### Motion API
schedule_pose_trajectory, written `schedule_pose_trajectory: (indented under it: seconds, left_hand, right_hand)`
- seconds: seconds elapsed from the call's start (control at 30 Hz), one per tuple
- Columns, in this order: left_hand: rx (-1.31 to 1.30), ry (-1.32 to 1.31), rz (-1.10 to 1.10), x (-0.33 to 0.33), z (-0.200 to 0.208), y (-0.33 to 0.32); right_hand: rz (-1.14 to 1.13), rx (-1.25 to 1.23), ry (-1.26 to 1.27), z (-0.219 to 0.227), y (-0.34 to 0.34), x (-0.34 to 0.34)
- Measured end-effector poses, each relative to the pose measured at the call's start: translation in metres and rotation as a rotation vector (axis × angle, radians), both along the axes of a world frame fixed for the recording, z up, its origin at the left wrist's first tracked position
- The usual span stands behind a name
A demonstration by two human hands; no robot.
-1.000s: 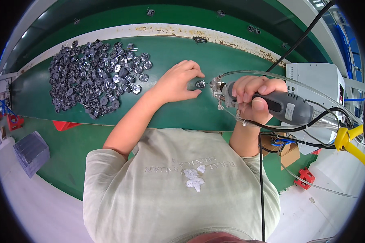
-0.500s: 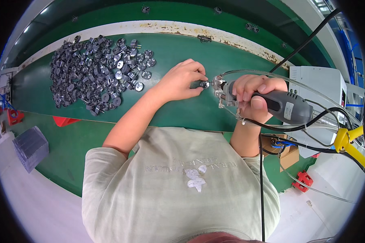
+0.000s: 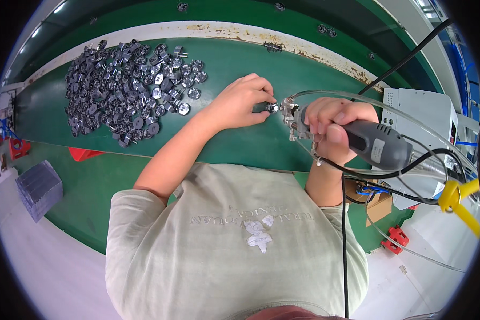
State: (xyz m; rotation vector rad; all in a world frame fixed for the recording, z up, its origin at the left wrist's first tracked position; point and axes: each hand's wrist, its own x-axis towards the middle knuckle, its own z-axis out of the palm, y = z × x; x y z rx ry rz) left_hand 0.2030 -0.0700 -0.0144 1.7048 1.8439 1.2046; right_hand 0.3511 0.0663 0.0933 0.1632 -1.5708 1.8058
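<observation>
Between its thumb and fingertips, my left hand [image 3: 244, 102] pinches a small round black component with a shiny face [image 3: 272, 108], just above the green bench. My right hand [image 3: 338, 125] wraps round a dark grey hand-held power tool [image 3: 381, 141], which lies almost level. The tool's metal and clear front end [image 3: 290, 114] points left at the component, very close to it; whether they touch I cannot tell. Clear tubes and a black cable run from the tool to the right. Left of my left forearm spreads a large pile of similar black components [image 3: 125, 90].
A light grey machine box [image 3: 418, 114] stands to the right, beside a yellow bracket [image 3: 458, 200]. A rusty white ledge [image 3: 218, 29] borders the bench's far side. Below the right end sits an open cardboard box [image 3: 378, 208]. A black cable [image 3: 344, 250] hangs near my right side.
The whole view has shifted slightly. Both hands keep nearly the same pose, the component still pinched and the tool still held up against or near it.
</observation>
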Motion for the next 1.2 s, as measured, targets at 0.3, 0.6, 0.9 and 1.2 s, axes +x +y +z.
schedule_pose_trajectory:
  seconds: [0.3, 0.6, 0.9, 1.2]
  left_hand:
    - [0.006, 0.000, 0.000, 0.000, 0.000, 0.000]
    - [0.004, -0.026, -0.011, -0.002, -0.003, -0.001]
    - [0.000, -0.026, 0.002, -0.002, -0.005, -0.004]
    - [0.002, -0.032, -0.004, -0.003, -0.005, -0.002]
  right_hand:
    - [-0.082, 0.223, -0.076, 0.003, -0.012, -0.010]
    - [0.019, -0.038, 0.097, 0.027, -0.002, 0.005]
    - [0.060, -0.059, 0.092, 0.000, 0.000, -0.002]
    - [0.054, 0.018, 0.034, 0.001, 0.001, -0.001]
